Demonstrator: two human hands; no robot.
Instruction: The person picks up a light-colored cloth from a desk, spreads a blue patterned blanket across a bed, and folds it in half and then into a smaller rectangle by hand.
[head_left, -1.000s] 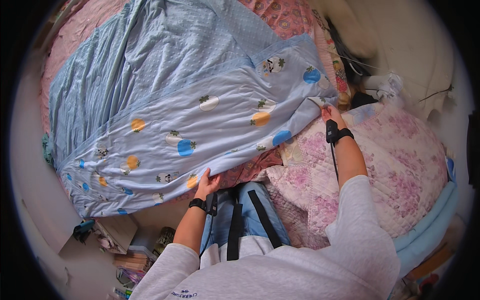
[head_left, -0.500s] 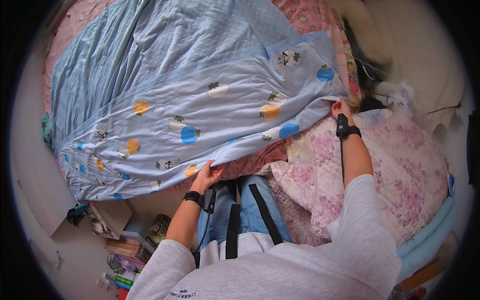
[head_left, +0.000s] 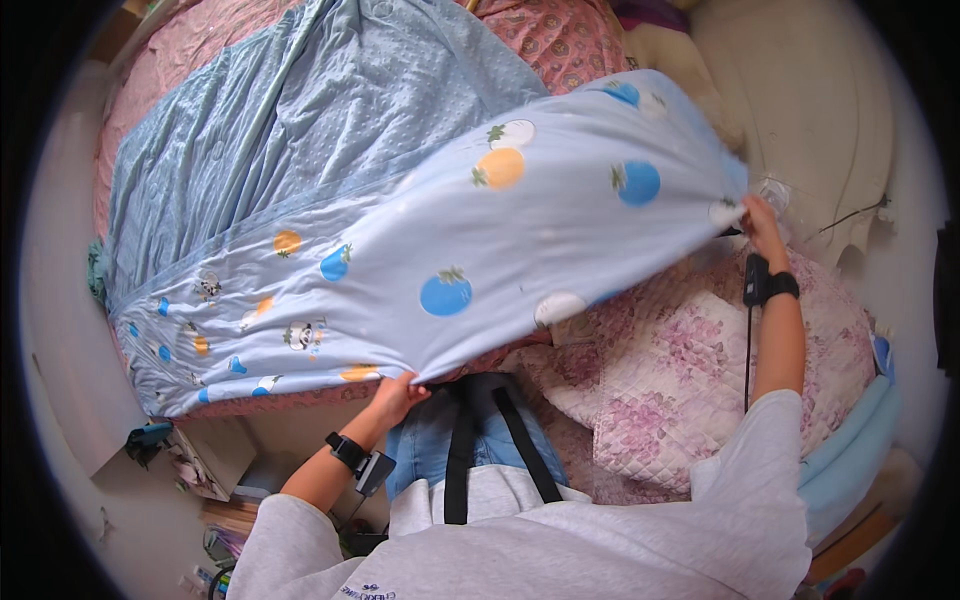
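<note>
A light blue blanket with blue, orange and white fruit prints lies across the bed, its dotted plain blue side showing farther back. My left hand pinches its near edge, just in front of my legs. Out to the right, my right hand grips the blanket's corner and holds it raised, so the right part billows up off the bed. Between the two hands the edge is pulled taut. Each wrist wears a black strap with a small device.
A quilted pink floral cover is heaped at the right, under my right arm. Reddish patterned bedding shows at the back. A small cabinet stands at the lower left, and a light blue roll lies at the lower right.
My right hand has moved right and outward, drawing the corner along and lifting that side into a billow. My left hand has shifted slightly left and nearer, still holding the edge.
</note>
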